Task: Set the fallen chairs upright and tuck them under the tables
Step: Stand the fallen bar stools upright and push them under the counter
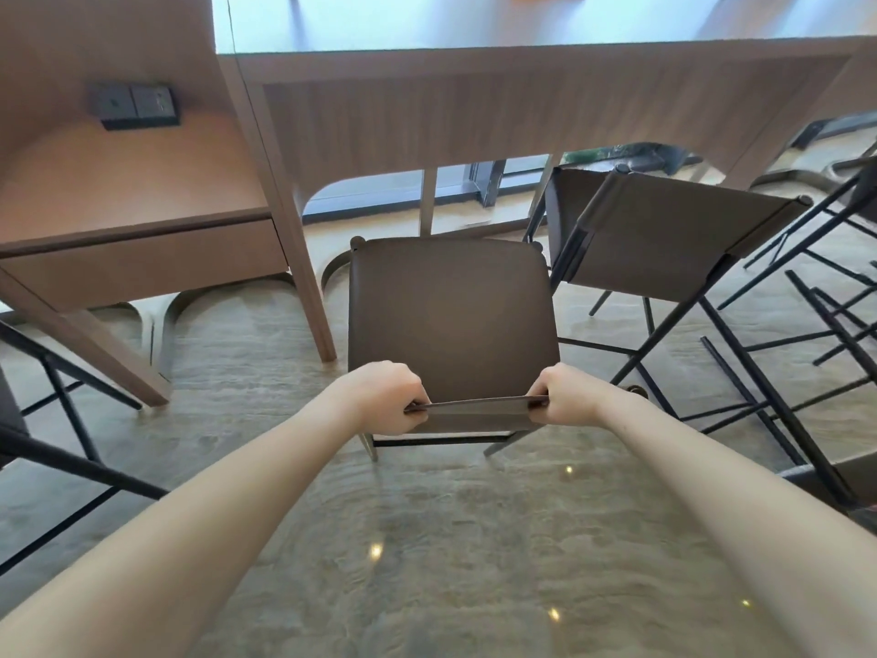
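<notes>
A brown-seated chair (451, 315) stands upright on the floor in front of a long wooden table (522, 102), its seat just short of the table's apron. My left hand (387, 396) grips the left end of the chair's backrest top edge. My right hand (567, 396) grips the right end of the same edge. To the right, a second brown chair (664, 239) leans tilted, its black legs splayed across the floor.
A wooden desk unit (133, 206) with a black socket panel (135, 106) stands at the left, its slanted leg reaching toward the chair. Black chair frames lie at the left edge (61, 458) and far right (821, 325). Glossy stone floor (427, 562) spreads below my arms.
</notes>
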The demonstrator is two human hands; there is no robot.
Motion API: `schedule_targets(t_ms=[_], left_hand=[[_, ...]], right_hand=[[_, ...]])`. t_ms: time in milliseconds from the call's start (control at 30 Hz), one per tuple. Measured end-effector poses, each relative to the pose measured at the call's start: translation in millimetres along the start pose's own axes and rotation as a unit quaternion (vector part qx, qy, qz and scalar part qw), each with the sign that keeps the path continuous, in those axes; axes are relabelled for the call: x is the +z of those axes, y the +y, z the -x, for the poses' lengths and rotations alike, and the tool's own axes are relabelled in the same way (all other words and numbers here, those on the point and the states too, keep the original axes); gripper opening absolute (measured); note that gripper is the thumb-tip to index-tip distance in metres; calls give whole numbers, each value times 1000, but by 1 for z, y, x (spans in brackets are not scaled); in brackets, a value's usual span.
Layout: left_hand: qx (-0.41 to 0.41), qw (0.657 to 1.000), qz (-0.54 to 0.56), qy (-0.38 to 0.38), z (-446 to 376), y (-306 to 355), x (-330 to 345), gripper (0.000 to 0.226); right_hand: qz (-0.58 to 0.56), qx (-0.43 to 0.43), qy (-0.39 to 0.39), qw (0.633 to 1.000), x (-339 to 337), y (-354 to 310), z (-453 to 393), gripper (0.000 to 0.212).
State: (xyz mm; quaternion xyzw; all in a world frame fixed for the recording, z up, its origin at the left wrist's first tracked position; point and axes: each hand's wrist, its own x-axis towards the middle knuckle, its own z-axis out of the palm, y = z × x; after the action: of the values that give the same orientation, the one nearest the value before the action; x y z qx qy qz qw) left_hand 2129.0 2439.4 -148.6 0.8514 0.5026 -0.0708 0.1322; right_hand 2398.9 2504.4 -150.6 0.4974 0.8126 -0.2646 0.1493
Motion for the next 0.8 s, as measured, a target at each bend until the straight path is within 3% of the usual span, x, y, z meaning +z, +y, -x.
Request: schedule_targets(t_ms=[433, 800], left_hand=[[-91, 995, 12, -42, -64, -59, -47, 36], [-130, 989, 24, -66, -107, -98, -63, 40]], right_hand=[[-39, -25, -13, 999, -75, 3, -67, 27], [-75, -35, -39, 996, -112, 12, -110, 25]])
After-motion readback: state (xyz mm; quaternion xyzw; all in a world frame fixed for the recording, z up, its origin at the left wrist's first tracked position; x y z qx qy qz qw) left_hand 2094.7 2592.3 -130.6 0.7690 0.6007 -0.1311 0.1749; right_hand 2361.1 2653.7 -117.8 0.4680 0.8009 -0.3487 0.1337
